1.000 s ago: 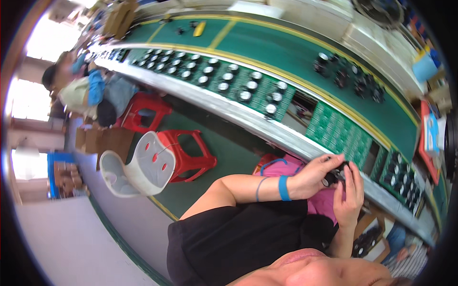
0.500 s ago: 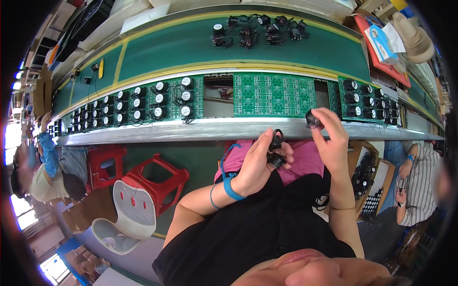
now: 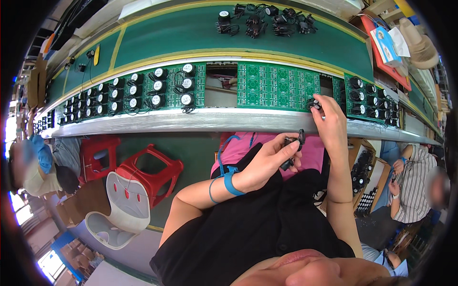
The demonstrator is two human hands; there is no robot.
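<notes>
— Since half a second ago, the right hand (image 3: 330, 117) has carried its black cylindrical component (image 3: 313, 104) from beside the silver rail (image 3: 191, 123) in over the near right corner of the bare green circuit panel (image 3: 276, 88).

— And the left hand (image 3: 269, 162)?

— Shifted a little to the right. It is over the pink cloth (image 3: 312, 155), fingers curled around more black wired components (image 3: 288, 164). The two hands are apart; the right one pinches its piece between thumb and fingertips.

— What makes for good handling here?

— I'd judge a light pinch, the piece kept square to the panel, its underside lined up before any pressure, and no lead trapped beneath. The left hand's spares are best kept off the board.

— Which way does the pinched piece point?

— I can't tell. Fingers cover much of it and no white top shows, so its long axis and lower end are unclear, as is whether it touches the panel. On the filled panel (image 3: 201, 78) to the left, white caps (image 3: 187, 99) face up, so those cylinders seem to stand upright.
</notes>
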